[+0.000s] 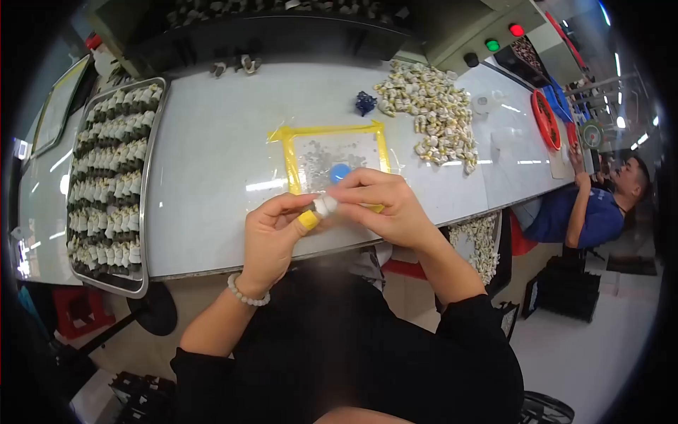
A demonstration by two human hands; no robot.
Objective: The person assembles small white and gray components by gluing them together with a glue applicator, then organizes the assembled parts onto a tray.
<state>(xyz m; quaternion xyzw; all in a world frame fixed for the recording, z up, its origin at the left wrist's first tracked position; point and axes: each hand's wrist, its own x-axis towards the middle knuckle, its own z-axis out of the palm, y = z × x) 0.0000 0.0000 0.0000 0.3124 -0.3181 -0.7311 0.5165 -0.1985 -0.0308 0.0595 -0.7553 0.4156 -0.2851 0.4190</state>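
Close to the table's front edge, my left hand (268, 233) pinches a small white piece (325, 205) between thumb and fingers. Yellow tape (308, 220) wraps the thumb tip, and a beaded bracelet circles the wrist. My right hand (387, 205) meets it from the other side, its thumb and fingertips closed on the same piece. The piece is partly covered and slightly blurred, so its exact kind is unclear. Just beyond the hands, a blue round object (340, 173) rests on a clear sheet with small grey bits, bordered by yellow tape (289, 159).
A metal tray (147, 212) with rows of small white-and-dark pieces stands at left. Far right lies a heap of white-and-yellow pieces (431, 113) beside a dark blue spiky clump (365, 103). A machine with lit buttons (492, 45) borders the back. Another person (590, 212) sits at right.
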